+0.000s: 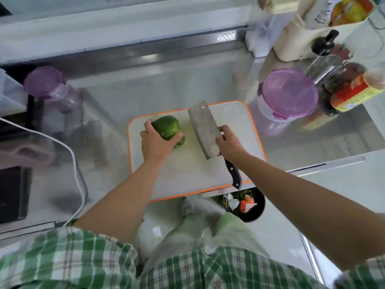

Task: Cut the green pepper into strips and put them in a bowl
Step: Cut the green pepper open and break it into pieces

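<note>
- The left hand (154, 142) is reaching in from the near left, forearm slanting across the near edge of the cutting board (187, 170). It is curling thumb and fingers round the near-left side of the green pepper (166, 127).
- The pepper is lying whole and uncut on the board's far-left part. Its long axis seems to be running from far left to near right.
- A strip of bare board is separating the pepper from the cleaver (203, 130), so the blade is sitting just to the pepper's right, not touching it. The left hand is the nearer one to the pepper.
- The cleaver is showing its broad face upward, tip pointing away and black handle trailing toward the near edge.
- The right hand (229, 142) is pinching the blade along its right edge near the heel, not wrapping the handle. By my judgement, it needs to regrip and carry the edge leftward across the pepper.
- No bowl is clearly showing.
</note>
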`<state>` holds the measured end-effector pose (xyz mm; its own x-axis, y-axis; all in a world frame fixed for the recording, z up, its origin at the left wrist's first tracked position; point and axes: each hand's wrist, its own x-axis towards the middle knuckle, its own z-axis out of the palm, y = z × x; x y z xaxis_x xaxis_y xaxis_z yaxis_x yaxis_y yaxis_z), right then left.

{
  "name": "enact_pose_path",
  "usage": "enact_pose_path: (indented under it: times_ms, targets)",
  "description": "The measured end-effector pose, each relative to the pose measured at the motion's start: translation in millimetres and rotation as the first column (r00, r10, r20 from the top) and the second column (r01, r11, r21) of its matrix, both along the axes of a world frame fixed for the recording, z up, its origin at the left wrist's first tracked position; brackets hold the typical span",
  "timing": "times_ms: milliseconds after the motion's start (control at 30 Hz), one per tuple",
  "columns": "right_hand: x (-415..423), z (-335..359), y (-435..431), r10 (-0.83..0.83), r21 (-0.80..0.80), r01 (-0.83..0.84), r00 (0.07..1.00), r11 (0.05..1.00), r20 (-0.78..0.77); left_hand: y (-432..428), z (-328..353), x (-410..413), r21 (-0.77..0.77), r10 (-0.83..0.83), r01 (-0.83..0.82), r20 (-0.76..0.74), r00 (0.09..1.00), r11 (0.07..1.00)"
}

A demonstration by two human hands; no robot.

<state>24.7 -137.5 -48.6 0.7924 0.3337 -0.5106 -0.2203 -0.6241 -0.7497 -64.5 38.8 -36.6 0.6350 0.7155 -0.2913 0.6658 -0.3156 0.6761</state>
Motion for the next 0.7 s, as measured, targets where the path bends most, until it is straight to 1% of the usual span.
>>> enact_pose_path:
  times_ms: [67,167,200,267,300,367,433,500,567,700]
  targets:
    - [1,-2,6,0.033,-0.051,-0.035,0.999,0.998,-0.044,8,-2,4,0.004,0.009,-0.009,-0.029,1.000,1.000]
    - [4,-3,11,0.067,-0.086,-0.077,0.990,0.993,-0.123,16,-4,7,-0.038,-0.006,0.006,-0.007,1.000,0.999]
    - [5,-3,12,0.082,-0.108,-0.093,0.991,0.990,-0.108,17,-4,7,-0.043,-0.016,0.017,0.010,1.000,0.999]
    - [10,-1,13,0.089,-0.149,-0.091,0.996,0.985,-0.024,16,-5,8,-0.012,-0.054,0.055,0.062,0.997,0.998]
    - [13,1,14,0.082,-0.150,-0.080,0.997,0.985,0.008,16,-5,11,0.015,-0.081,0.080,0.083,0.993,0.997]
    - [19,5,16,0.081,-0.100,-0.079,0.997,0.992,0.016,16,-4,17,0.037,-0.132,0.130,0.087,0.987,0.991]
    - [24,11,18,0.119,-0.050,-0.119,0.993,0.992,0.001,15,-4,22,-0.028,-0.125,0.127,0.072,0.990,0.992]
    - [28,14,19,0.145,-0.021,-0.145,0.989,0.989,0.010,13,-5,24,-0.113,-0.071,0.079,0.073,0.995,0.990]
    - [30,16,18,0.136,0.017,-0.136,0.990,0.991,0.030,13,-5,23,-0.199,-0.015,0.035,0.099,0.995,0.979]
    - [32,21,15,0.119,0.092,-0.121,0.993,0.988,0.023,13,0,23,-0.413,0.133,-0.056,0.161,0.978,0.909]
